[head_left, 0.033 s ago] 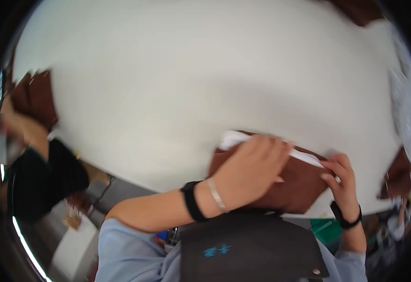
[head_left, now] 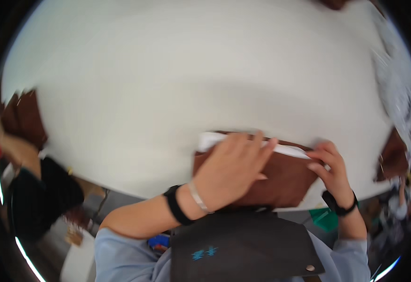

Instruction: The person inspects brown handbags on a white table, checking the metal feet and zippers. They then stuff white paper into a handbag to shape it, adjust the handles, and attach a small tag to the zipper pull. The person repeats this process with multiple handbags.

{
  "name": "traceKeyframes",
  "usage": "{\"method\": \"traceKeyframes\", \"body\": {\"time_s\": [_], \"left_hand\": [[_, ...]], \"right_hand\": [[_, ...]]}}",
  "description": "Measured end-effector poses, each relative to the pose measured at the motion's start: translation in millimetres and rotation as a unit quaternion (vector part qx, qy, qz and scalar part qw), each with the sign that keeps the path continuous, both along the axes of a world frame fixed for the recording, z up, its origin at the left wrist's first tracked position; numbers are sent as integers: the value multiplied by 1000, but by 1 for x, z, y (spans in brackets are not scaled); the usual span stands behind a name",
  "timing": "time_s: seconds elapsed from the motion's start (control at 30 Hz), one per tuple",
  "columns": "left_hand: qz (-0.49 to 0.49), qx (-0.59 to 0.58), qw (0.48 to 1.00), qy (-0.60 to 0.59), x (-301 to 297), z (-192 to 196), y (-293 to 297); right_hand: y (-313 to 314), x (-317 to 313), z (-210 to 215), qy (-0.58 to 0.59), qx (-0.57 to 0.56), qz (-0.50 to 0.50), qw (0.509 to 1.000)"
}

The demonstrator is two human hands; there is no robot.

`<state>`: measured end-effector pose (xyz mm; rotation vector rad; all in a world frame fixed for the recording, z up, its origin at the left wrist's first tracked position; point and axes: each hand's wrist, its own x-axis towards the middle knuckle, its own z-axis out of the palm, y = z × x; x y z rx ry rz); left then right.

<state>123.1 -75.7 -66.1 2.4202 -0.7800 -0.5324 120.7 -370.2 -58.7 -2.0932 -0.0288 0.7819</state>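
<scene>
I judge a smoothing step: my left hand [head_left: 233, 171] presses flat, fingers spread, on the brown cardboard-like sheet [head_left: 287, 181]; my right hand [head_left: 330, 169], at three o'clock, pinches the white sheet's [head_left: 168, 94] edge. Next needs steady alignment.

Two hands on a folded sheet edge over a table.
Left hand [head_left: 231, 167] lies flat on the table [head_left: 285, 181]; right hand [head_left: 330, 169] sits right of it, sheet [head_left: 191, 80] spreading behind both.

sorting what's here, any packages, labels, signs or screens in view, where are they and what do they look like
Brown package: flat brown piece at the near edge of the white table, under the left hand, right hand at its right end.
White strip: long, narrow, along the package's far edge, maybe a label.
Apron mark: small blue print on the dark apron.
No signs or screens show.
</scene>
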Motion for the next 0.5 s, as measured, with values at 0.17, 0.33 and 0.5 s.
{"method": "traceKeyframes", "body": {"time_s": [0.17,0.33,0.5], "left_hand": [[-125,66,988,-68,14,15,-12],[-171,146,969,-103,9,17,-19],[-208,178,952,-137,9,11,-17]], "right_hand": [[-21,-1,0,-9,41,-28,999],[-63,-19,14,7,70,-270,960],[-78,-83,21,-53,-42,-282,957]]}}
